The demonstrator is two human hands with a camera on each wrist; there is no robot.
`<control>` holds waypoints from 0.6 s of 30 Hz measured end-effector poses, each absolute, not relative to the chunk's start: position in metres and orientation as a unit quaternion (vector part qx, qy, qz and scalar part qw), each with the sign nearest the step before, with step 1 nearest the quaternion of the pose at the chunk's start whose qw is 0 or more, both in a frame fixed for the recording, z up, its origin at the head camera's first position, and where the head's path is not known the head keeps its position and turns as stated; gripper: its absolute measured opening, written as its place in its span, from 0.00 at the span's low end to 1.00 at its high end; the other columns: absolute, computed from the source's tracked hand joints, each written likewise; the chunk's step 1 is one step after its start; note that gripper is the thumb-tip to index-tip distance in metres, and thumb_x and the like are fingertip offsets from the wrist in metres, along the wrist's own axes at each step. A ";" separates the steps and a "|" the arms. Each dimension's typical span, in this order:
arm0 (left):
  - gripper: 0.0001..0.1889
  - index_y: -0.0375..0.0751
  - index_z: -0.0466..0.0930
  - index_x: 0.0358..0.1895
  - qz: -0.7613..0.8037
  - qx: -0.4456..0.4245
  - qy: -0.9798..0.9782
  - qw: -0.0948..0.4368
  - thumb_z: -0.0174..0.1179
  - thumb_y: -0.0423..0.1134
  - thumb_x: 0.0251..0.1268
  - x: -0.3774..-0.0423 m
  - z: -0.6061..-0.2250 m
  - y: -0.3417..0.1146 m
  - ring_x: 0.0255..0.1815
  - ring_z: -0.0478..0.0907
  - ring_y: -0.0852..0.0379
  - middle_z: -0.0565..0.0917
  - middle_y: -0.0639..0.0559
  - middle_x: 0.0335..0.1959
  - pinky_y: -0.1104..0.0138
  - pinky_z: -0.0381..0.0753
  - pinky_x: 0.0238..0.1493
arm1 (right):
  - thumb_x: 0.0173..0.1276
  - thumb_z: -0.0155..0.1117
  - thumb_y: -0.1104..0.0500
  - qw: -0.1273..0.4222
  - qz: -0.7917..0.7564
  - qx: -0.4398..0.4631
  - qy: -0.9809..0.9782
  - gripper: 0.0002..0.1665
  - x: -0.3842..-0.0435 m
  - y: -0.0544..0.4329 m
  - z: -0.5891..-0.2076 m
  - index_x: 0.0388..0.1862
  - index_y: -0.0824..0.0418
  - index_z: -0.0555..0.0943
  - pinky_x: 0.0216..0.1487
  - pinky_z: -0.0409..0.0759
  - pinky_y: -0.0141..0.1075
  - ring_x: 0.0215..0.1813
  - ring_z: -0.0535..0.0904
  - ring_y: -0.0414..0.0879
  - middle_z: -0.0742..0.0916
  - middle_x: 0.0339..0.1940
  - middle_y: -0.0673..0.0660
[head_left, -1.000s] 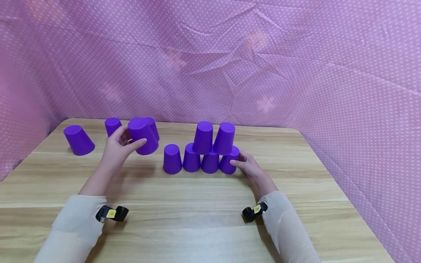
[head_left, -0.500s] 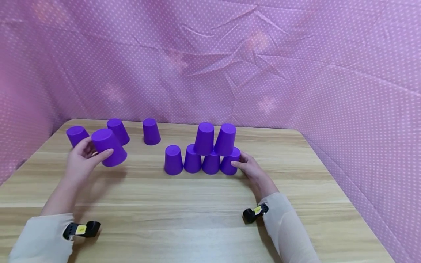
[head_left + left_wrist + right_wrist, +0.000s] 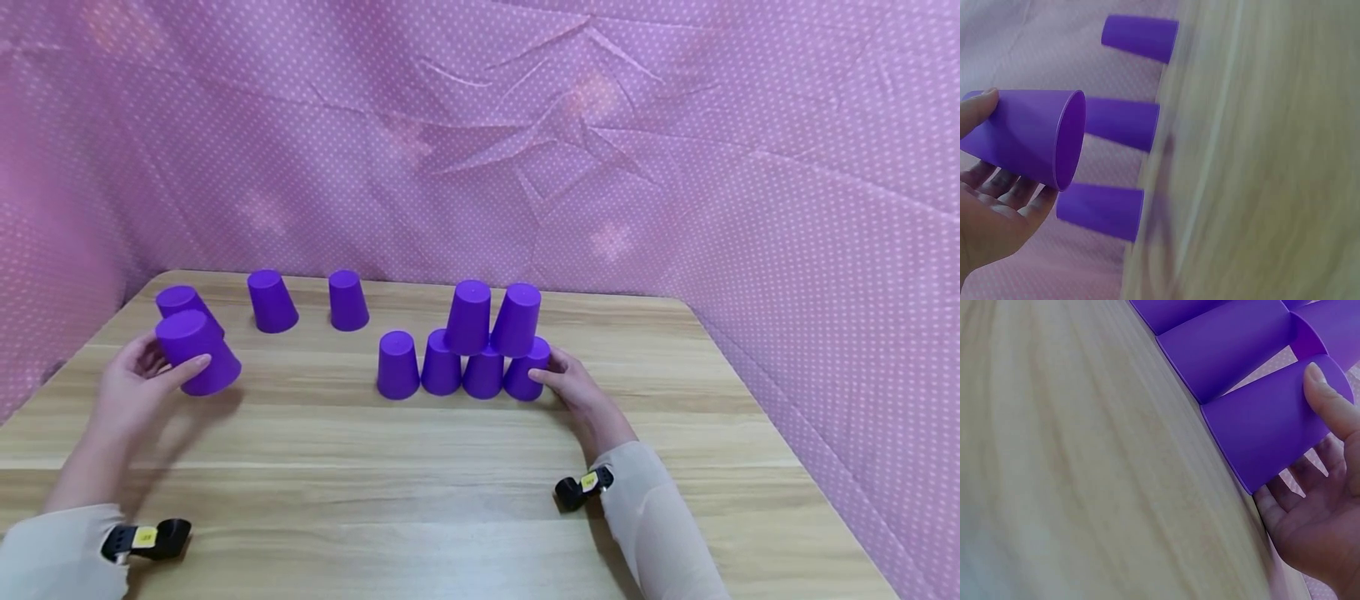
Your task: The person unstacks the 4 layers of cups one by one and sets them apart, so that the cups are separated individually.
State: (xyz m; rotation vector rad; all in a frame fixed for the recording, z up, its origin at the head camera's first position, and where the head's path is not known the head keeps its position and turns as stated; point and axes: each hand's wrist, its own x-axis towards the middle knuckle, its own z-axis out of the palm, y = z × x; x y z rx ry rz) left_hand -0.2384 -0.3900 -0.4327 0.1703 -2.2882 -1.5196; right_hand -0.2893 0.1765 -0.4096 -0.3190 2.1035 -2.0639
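My left hand [image 3: 138,379] grips an upside-down purple cup [image 3: 198,358] between thumb and fingers, raised over the left part of the table. In the left wrist view this held cup [image 3: 1029,134] shows its open rim, clear of the wood. My right hand [image 3: 576,385] holds the rightmost bottom cup [image 3: 527,371] of a stack, thumb on the near side, fingers behind it. That stack has a bottom row of several upside-down cups, and two upper cups, one on the left [image 3: 468,318] and one on the right [image 3: 516,321], resting across the right part of the row.
Behind the left hand, three more upside-down cups stand apart: a left one [image 3: 180,298] partly hidden by the held cup, a middle one [image 3: 272,304] and a right one [image 3: 348,302]. The wooden table [image 3: 450,500] ends at a pink dotted cloth [image 3: 480,167].
My left hand has carried its cup leftward and toward me, away from the stack, uncovering the cups at the back. The right hand has stayed on the bottom cup.
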 end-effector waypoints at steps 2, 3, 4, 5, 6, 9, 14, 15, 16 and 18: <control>0.35 0.53 0.58 0.62 -0.540 0.071 -0.816 0.194 0.63 0.38 0.49 -0.236 -0.433 -0.396 0.49 0.66 0.68 0.69 0.56 0.54 0.85 0.65 0.43 | 0.55 0.58 0.70 0.090 -0.693 -0.105 0.707 0.29 -0.289 0.177 -0.410 0.58 0.71 0.64 0.57 0.62 0.39 0.48 0.71 0.45 0.77 0.46 0.59; 0.35 0.53 0.58 0.63 -0.539 0.077 -0.816 0.194 0.63 0.38 0.49 -0.234 -0.433 -0.398 0.50 0.65 0.68 0.68 0.55 0.54 0.85 0.64 0.44 | 0.55 0.58 0.70 0.091 -0.694 -0.103 0.707 0.30 -0.289 0.176 -0.410 0.58 0.71 0.64 0.57 0.62 0.39 0.48 0.71 0.45 0.77 0.46 0.59; 0.36 0.54 0.57 0.63 -0.535 0.084 -0.819 0.193 0.63 0.40 0.49 -0.233 -0.432 -0.400 0.51 0.65 0.67 0.68 0.55 0.55 0.85 0.64 0.45 | 0.55 0.58 0.70 0.093 -0.694 -0.103 0.707 0.30 -0.289 0.177 -0.410 0.58 0.71 0.64 0.57 0.61 0.39 0.48 0.70 0.46 0.77 0.46 0.59; 0.36 0.54 0.56 0.63 -0.531 0.091 -0.821 0.190 0.63 0.41 0.49 -0.231 -0.432 -0.402 0.52 0.64 0.67 0.67 0.54 0.56 0.85 0.63 0.46 | 0.55 0.58 0.70 0.094 -0.694 -0.102 0.706 0.30 -0.289 0.177 -0.410 0.58 0.70 0.64 0.57 0.61 0.39 0.49 0.70 0.46 0.76 0.47 0.60; 0.36 0.55 0.55 0.64 -0.527 0.099 -0.824 0.186 0.62 0.42 0.50 -0.230 -0.431 -0.403 0.53 0.63 0.66 0.66 0.54 0.57 0.85 0.62 0.47 | 0.55 0.58 0.70 0.096 -0.695 -0.101 0.705 0.30 -0.289 0.177 -0.410 0.58 0.70 0.64 0.58 0.61 0.39 0.50 0.70 0.46 0.76 0.48 0.61; 0.37 0.57 0.52 0.64 -0.516 0.122 -0.830 0.174 0.61 0.46 0.50 -0.226 -0.431 -0.409 0.57 0.59 0.65 0.61 0.53 0.61 0.85 0.59 0.50 | 0.55 0.59 0.70 0.101 -0.696 -0.101 0.704 0.31 -0.289 0.177 -0.410 0.59 0.70 0.63 0.58 0.60 0.38 0.52 0.68 0.48 0.74 0.50 0.63; 0.38 0.58 0.52 0.64 -0.522 0.154 -0.820 0.176 0.62 0.46 0.49 -0.222 -0.432 -0.418 0.58 0.58 0.65 0.60 0.55 0.62 0.83 0.57 0.53 | 0.55 0.59 0.69 0.100 -0.697 -0.099 0.703 0.31 -0.289 0.177 -0.410 0.59 0.69 0.63 0.58 0.60 0.38 0.53 0.68 0.49 0.74 0.51 0.63; 0.38 0.58 0.53 0.64 -0.525 0.160 -0.817 0.179 0.62 0.46 0.49 -0.222 -0.432 -0.419 0.58 0.58 0.65 0.61 0.55 0.61 0.82 0.57 0.53 | 0.55 0.59 0.69 0.099 -0.697 -0.098 0.703 0.31 -0.289 0.176 -0.410 0.59 0.69 0.63 0.58 0.60 0.38 0.52 0.68 0.48 0.74 0.51 0.63; 0.38 0.59 0.53 0.64 -0.529 0.166 -0.813 0.179 0.62 0.46 0.49 -0.222 -0.432 -0.421 0.58 0.57 0.65 0.60 0.56 0.62 0.81 0.56 0.54 | 0.55 0.59 0.69 0.097 -0.698 -0.098 0.703 0.31 -0.289 0.176 -0.411 0.58 0.69 0.63 0.58 0.60 0.38 0.52 0.68 0.48 0.74 0.50 0.63; 0.39 0.59 0.51 0.64 -0.537 0.181 -0.804 0.177 0.62 0.46 0.49 -0.222 -0.431 -0.424 0.59 0.56 0.66 0.58 0.56 0.63 0.79 0.53 0.56 | 0.55 0.58 0.70 0.093 -0.698 -0.099 0.703 0.30 -0.289 0.176 -0.411 0.58 0.70 0.63 0.58 0.60 0.38 0.51 0.69 0.47 0.75 0.50 0.63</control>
